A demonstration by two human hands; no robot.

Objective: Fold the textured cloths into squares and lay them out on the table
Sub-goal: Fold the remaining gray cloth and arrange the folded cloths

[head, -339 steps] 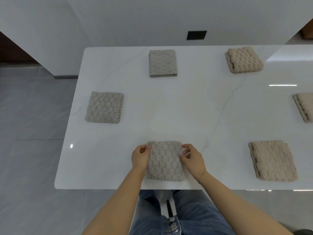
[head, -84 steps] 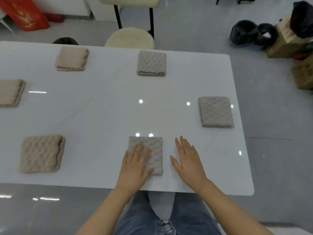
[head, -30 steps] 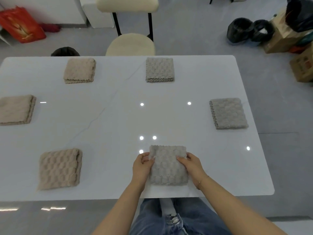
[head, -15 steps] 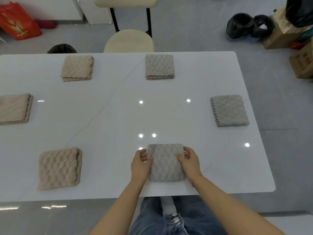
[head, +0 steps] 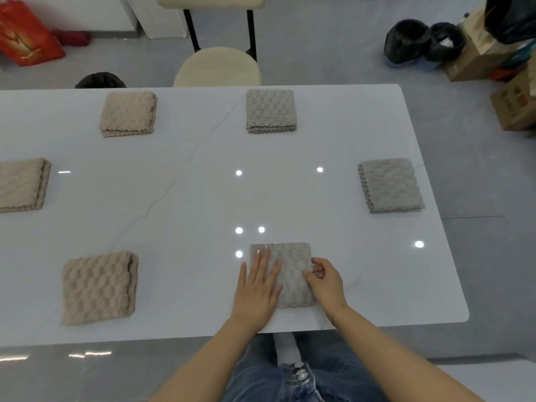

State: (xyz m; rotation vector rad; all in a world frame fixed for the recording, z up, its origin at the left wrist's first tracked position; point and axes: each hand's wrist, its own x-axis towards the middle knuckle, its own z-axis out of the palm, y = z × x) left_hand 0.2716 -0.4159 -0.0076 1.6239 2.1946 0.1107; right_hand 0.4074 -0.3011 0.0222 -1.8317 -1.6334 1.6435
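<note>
A grey textured cloth, folded into a square, lies near the front edge of the white table. My left hand lies flat on its left half with straight fingers. My right hand pinches the cloth's right edge with curled fingers. Two more folded grey squares lie at the far middle and at the right. Three folded beige squares lie at the far left, the left edge and the near left.
A cream stool and a cream chair stand beyond the table's far edge. Black bags and cardboard boxes sit on the floor at the right. A red bag lies at the far left.
My left hand has let go of the cloth's left edge and now lies flat on top of it. My right hand still holds the right edge.
</note>
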